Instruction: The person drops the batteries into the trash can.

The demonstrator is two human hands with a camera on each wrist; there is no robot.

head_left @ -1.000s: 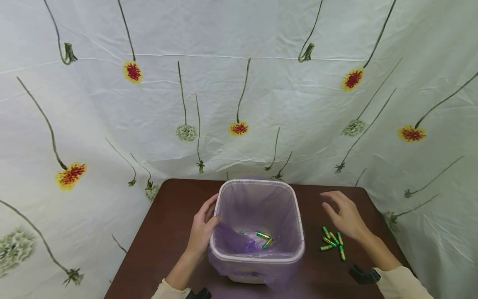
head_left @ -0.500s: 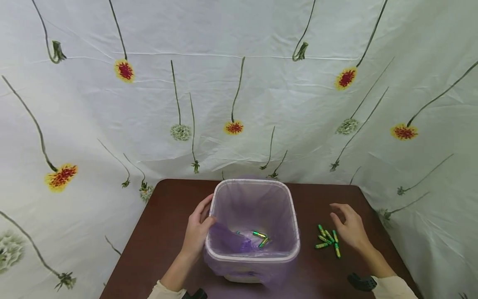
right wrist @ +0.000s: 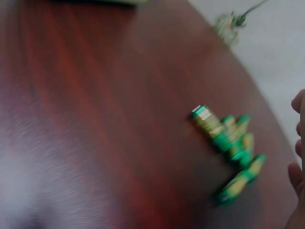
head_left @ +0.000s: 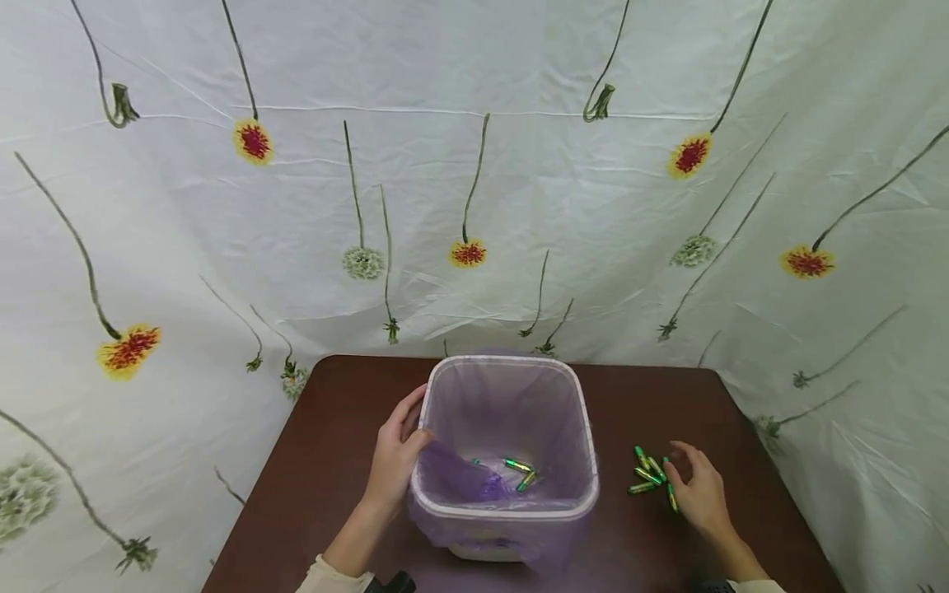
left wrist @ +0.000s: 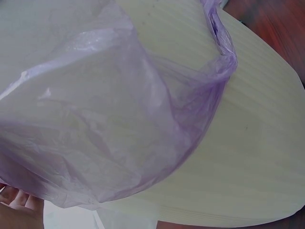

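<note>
Right of the bin (head_left: 586, 428), right hand (head_left: 697, 492) hovers over loose batteries (head_left: 647, 476), fingers loosely curved, nothing grasped. Left hand (head_left: 395, 461) grips the bin's left rim; some batteries (head_left: 521, 473) lie inside. Pickup step, likely; next needs a clean pinch on one cell

Bin (head_left: 586, 461) matt white plastic; liner (head_left: 460, 482) thin glossy purple film; batteries (head_left: 647, 473) shiny metallic green; table (head_left: 326, 461) smooth dark wood.
</note>
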